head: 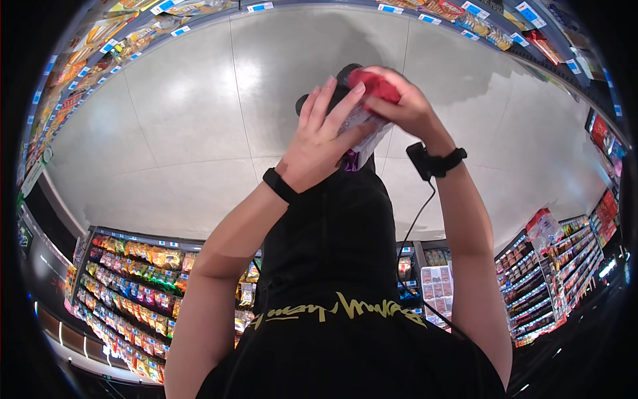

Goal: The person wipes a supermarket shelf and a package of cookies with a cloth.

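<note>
My left hand grips a snack packet, thumb across its pale printed back and the fingers stretched over toward the other side. A shiny purple edge of the packet shows at its lower end. My right hand holds a bunched red cloth against the packet's upper end. That end is hidden behind the cloth and fingers. Both hands are in front of my body, above my dark shoes. The packet bears small writing.
Grey tiled floor lies below. A snack shelf with price tags curves along the far side. More stocked shelves stand behind me on the left and right. A black cable runs from the device on my right wrist.
</note>
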`<move>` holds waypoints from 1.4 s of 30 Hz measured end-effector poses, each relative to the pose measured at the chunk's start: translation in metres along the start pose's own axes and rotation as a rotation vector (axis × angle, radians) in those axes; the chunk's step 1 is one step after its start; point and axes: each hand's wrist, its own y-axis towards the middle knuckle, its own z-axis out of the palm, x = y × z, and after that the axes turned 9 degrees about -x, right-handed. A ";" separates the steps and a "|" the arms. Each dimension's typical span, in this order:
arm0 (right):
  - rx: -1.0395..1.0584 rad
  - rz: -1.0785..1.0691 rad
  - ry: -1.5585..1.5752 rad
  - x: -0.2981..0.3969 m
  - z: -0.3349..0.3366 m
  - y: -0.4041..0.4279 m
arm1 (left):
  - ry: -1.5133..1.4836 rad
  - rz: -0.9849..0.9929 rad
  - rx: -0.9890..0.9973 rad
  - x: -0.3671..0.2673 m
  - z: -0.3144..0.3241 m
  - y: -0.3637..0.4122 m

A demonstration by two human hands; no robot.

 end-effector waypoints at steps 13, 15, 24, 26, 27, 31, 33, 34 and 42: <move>-0.170 -0.023 0.142 0.028 -0.006 -0.001 | -0.006 -0.039 -0.050 0.006 -0.004 0.018; -0.117 -0.014 0.281 0.057 0.005 -0.005 | 0.037 -0.026 -0.099 0.011 -0.002 0.025; -0.644 -0.380 0.222 0.053 -0.018 0.034 | -0.809 -0.504 -0.385 0.031 -0.030 0.094; -0.691 -0.669 -0.150 0.069 0.004 0.028 | -0.942 -0.794 -0.162 0.033 -0.048 0.101; -0.651 -0.734 -0.200 0.085 0.023 0.021 | -0.938 -0.797 -0.162 0.035 -0.048 0.095; -0.500 -0.814 -0.410 0.094 0.031 0.012 | -1.541 -0.846 -0.267 0.035 -0.040 0.076; -0.563 -0.781 -0.421 0.089 0.019 0.013 | -1.592 -0.913 -0.311 0.031 -0.037 0.069; -0.627 -0.759 -0.387 0.079 0.006 0.022 | -1.588 -0.949 -0.302 0.031 -0.039 0.066; -0.666 -0.793 -0.442 0.084 0.045 0.006 | -1.597 -0.926 -0.328 0.039 -0.033 0.075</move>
